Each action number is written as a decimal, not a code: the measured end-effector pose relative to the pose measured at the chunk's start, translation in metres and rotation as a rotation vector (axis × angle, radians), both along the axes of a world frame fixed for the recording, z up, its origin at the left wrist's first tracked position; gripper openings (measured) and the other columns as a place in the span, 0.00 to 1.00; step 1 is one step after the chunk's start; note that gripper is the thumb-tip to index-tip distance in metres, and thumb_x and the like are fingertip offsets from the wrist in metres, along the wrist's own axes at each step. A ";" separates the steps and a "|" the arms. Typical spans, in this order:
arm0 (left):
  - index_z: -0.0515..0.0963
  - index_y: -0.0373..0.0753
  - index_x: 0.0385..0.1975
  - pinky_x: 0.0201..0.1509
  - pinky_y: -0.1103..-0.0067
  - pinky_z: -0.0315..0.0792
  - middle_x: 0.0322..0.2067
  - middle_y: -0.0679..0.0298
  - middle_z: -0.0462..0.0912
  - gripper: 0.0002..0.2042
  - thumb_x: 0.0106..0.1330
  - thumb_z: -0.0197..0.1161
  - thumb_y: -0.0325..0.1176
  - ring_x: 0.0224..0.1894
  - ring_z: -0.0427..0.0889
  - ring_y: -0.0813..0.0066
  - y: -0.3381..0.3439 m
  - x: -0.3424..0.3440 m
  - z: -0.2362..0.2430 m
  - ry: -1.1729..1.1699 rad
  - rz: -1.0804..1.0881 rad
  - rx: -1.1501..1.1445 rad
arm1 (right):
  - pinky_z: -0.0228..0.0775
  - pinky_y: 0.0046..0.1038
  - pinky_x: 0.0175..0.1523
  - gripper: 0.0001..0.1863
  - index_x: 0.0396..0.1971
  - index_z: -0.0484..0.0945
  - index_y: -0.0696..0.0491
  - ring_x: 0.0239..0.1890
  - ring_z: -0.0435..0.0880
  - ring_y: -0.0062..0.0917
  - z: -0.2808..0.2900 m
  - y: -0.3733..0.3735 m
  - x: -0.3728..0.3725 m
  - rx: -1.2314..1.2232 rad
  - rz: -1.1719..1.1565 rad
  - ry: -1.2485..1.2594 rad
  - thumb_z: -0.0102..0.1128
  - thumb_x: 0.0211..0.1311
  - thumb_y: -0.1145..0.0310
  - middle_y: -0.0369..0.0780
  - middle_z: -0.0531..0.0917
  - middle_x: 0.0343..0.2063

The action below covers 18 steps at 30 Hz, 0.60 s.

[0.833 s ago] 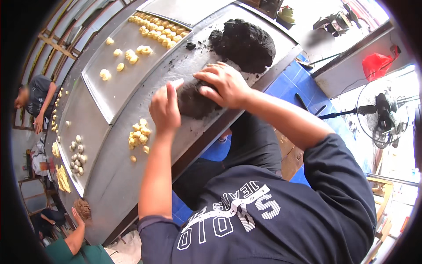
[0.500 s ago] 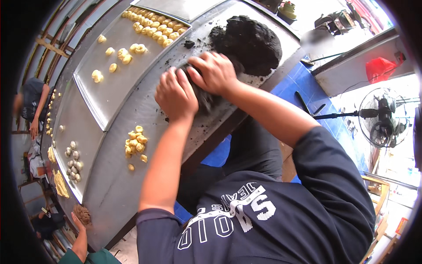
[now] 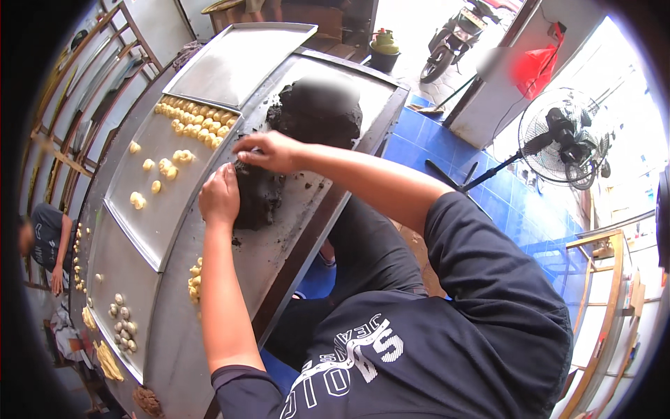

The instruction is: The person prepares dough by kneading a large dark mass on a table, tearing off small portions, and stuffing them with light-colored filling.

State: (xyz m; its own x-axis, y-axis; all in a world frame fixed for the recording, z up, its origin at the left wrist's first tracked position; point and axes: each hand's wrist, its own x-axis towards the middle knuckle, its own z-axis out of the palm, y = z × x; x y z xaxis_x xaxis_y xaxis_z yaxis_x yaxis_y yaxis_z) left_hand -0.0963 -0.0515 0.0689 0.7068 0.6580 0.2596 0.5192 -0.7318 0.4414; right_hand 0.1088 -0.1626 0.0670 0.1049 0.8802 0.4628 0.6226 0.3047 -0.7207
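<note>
A smaller lump of black dough-like paste (image 3: 257, 202) lies on the metal worktop (image 3: 293, 241) in front of me. My left hand (image 3: 220, 195) grips its left edge, fingers together and curled over it. At the far edge of the same lump is my right hand (image 3: 271, 152), with bent fingers closing on it. Parts of both hands' fingertips are hidden against the paste. Just beyond my right hand stands a larger heap of the black paste (image 3: 317, 126), with crumbs scattered around it.
Left of my hands, a metal tray (image 3: 150, 223) carries rows of yellow dough pieces (image 3: 199, 120). Another tray (image 3: 241, 63) lies behind it. Yellow pieces (image 3: 195, 279) sit beside my left forearm. A co-worker's arm (image 3: 61, 255) is at the far left. A standing fan (image 3: 562, 136) is at right.
The view has shifted, so the worktop appears further left. My hands have moved on the smaller black lump, and more of it shows on their near side. A co-worker's hand at lower left has left view.
</note>
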 end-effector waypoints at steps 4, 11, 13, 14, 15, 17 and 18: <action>0.87 0.41 0.63 0.66 0.56 0.81 0.57 0.52 0.91 0.18 0.85 0.60 0.43 0.60 0.90 0.48 -0.052 -0.036 -0.006 -0.201 0.027 0.600 | 0.81 0.45 0.67 0.29 0.62 0.88 0.50 0.62 0.89 0.49 0.035 0.018 0.017 -0.034 -0.133 -0.232 0.62 0.82 0.41 0.50 0.91 0.56; 0.81 0.35 0.71 0.77 0.55 0.70 0.67 0.49 0.84 0.25 0.88 0.52 0.46 0.68 0.82 0.47 -0.115 -0.055 -0.006 -0.190 -0.054 0.609 | 0.77 0.37 0.71 0.42 0.64 0.90 0.52 0.63 0.89 0.37 -0.036 0.006 0.044 -0.583 -0.032 0.178 0.58 0.78 0.27 0.48 0.92 0.60; 0.79 0.34 0.73 0.79 0.56 0.69 0.70 0.45 0.80 0.26 0.89 0.51 0.48 0.70 0.80 0.46 -0.075 -0.061 0.000 -0.372 -0.107 0.433 | 0.75 0.34 0.72 0.42 0.65 0.89 0.55 0.62 0.87 0.29 -0.036 -0.002 0.065 -0.463 0.055 0.294 0.62 0.78 0.28 0.44 0.92 0.61; 0.78 0.33 0.74 0.80 0.56 0.67 0.73 0.42 0.77 0.28 0.90 0.50 0.49 0.72 0.78 0.45 -0.051 -0.065 -0.004 -0.535 -0.165 0.225 | 0.74 0.34 0.74 0.43 0.68 0.88 0.52 0.64 0.86 0.29 -0.035 -0.006 0.069 -0.505 -0.003 0.268 0.61 0.77 0.27 0.45 0.90 0.64; 0.77 0.32 0.75 0.82 0.58 0.65 0.74 0.41 0.76 0.30 0.91 0.47 0.52 0.76 0.75 0.46 -0.008 -0.090 -0.010 -0.554 -0.027 0.114 | 0.73 0.34 0.75 0.43 0.68 0.89 0.51 0.66 0.85 0.29 -0.025 0.007 0.039 -0.559 0.002 0.329 0.60 0.77 0.26 0.46 0.89 0.66; 0.75 0.31 0.77 0.88 0.61 0.56 0.78 0.45 0.74 0.38 0.91 0.38 0.61 0.82 0.69 0.52 0.030 -0.121 -0.031 -0.723 0.120 -0.365 | 0.72 0.35 0.76 0.43 0.68 0.89 0.50 0.68 0.84 0.30 -0.002 0.021 -0.014 -0.606 0.046 0.391 0.60 0.77 0.25 0.46 0.87 0.68; 0.75 0.31 0.78 0.91 0.63 0.49 0.80 0.49 0.74 0.45 0.90 0.31 0.69 0.85 0.65 0.56 0.024 -0.103 -0.040 -0.869 0.084 -0.783 | 0.71 0.36 0.77 0.45 0.69 0.88 0.50 0.70 0.83 0.32 -0.001 0.013 -0.011 -0.589 0.048 0.492 0.57 0.77 0.24 0.46 0.87 0.69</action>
